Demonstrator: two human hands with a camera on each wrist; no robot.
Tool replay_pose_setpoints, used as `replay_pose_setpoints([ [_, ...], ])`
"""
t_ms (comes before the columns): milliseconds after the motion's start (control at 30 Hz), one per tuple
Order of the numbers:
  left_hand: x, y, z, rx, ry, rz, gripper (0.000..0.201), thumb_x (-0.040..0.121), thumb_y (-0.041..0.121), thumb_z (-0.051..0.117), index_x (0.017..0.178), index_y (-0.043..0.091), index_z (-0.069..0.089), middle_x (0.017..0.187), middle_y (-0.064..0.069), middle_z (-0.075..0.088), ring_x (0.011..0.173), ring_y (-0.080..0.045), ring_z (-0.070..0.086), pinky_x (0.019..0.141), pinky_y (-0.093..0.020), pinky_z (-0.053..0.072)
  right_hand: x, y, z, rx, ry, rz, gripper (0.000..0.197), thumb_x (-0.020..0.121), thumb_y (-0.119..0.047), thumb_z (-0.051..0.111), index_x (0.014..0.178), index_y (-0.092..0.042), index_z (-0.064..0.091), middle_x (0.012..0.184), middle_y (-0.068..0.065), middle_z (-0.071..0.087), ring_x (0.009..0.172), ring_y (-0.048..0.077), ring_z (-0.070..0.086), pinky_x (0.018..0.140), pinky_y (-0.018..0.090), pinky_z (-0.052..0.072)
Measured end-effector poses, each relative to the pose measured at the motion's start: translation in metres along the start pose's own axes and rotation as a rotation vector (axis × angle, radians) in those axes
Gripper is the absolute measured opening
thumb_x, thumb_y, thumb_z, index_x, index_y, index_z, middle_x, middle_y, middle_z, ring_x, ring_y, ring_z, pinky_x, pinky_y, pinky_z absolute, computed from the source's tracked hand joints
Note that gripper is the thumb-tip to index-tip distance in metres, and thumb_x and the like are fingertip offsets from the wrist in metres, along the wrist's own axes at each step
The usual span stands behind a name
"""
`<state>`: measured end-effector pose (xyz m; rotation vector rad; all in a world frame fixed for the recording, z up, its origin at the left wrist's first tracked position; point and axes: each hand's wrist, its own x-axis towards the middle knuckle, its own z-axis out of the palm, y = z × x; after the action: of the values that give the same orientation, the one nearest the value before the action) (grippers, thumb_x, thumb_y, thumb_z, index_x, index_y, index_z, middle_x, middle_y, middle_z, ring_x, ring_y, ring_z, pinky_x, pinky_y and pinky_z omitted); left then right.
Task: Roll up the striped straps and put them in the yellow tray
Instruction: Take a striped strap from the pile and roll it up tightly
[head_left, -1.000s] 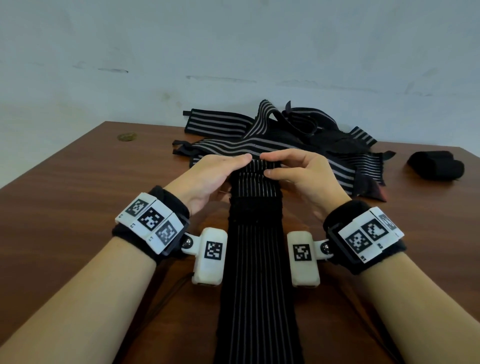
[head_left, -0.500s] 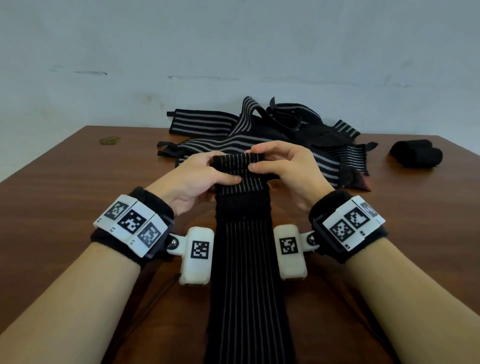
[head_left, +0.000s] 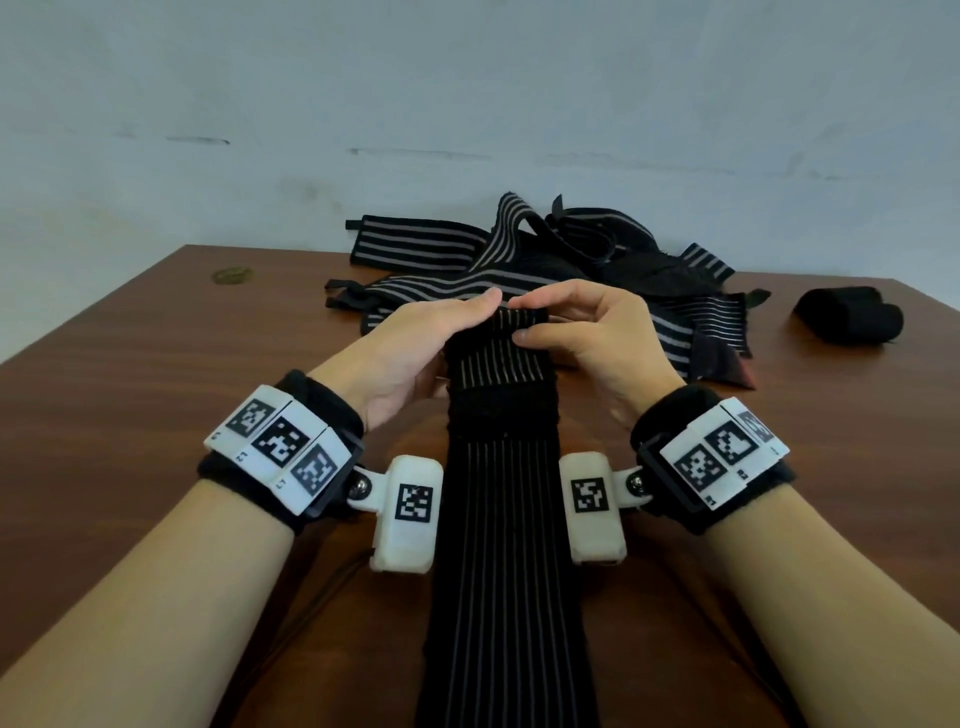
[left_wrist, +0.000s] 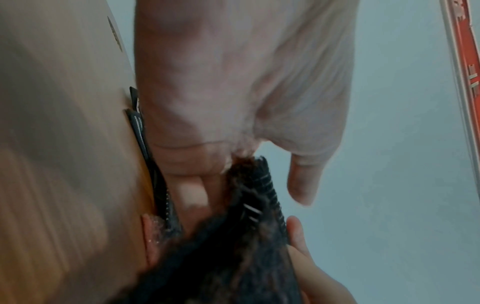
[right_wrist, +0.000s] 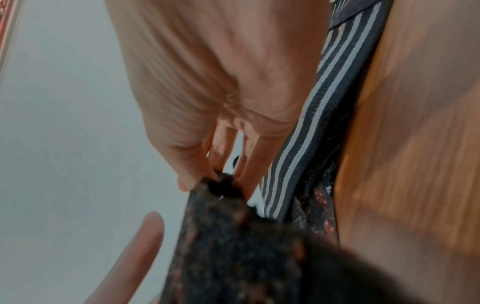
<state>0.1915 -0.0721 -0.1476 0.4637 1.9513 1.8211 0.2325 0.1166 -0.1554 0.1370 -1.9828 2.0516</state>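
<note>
Both hands are clamped on the far, just-started roll of the striped strap (head_left: 501, 467) lying along the tabletop (head_left: 156, 364), left hand (head_left: 415, 348) and right hand (head_left: 587, 332) pinching opposite ends; keep its edges square and the turns tight.

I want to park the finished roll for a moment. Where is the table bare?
Bare wood lies left of the left hand, toward the small round mark, and between the strap pile and the black rolls. The far centre is crowded.

Head view above; wrist views close
</note>
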Motion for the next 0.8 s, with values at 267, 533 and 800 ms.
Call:
replay_pose_setpoints([
  [267, 0.0047, -0.0045, -0.0027, 0.068, 0.094, 0.033, 0.022, 0.101, 0.028, 0.064, 0.115, 0.017, 0.076, 0.115, -0.002, 0.078, 0.119, -0.019, 0.068, 0.098, -0.033, 0.052, 0.003, 0.0058, 0.0007, -0.03, -0.047, 0.06, 0.034, 0.077, 0.02, 0.073, 0.089, -0.012, 0.076, 0.098, 0.005, 0.079, 0.099, 0.021, 0.075, 0.089, 0.033, 0.059],
  [533, 0.0034, -0.0041, -0.0042, 0.037, 0.142, 0.096, 0.018, 0.096, 0.014, 0.07, 0.114, 0.016, 0.071, 0.117, -0.015, 0.075, 0.104, -0.02, 0.072, 0.094, -0.032, 0.058, 0.0006, -0.0016, -0.003, 0.08, -0.146, 0.272, 0.025, 0.099, -0.017, 0.066, 0.121, -0.007, 0.072, 0.102, 0.008, 0.077, 0.085, 0.014, 0.073, 0.064, 0.025, 0.058],
  [800, -0.0042, -0.0001, 0.0003, 0.072, 0.07, -0.021, 0.018, 0.095, 0.037, 0.072, 0.107, 0.024, 0.075, 0.098, 0.005, 0.08, 0.092, -0.014, 0.074, 0.075, -0.031, 0.053, 0.0005, -0.0019, -0.0019, 0.055, -0.005, 0.1, 0.026, 0.092, -0.002, 0.072, 0.118, -0.005, 0.073, 0.098, 0.006, 0.079, 0.083, 0.011, 0.075, 0.058, 0.02, 0.056],
])
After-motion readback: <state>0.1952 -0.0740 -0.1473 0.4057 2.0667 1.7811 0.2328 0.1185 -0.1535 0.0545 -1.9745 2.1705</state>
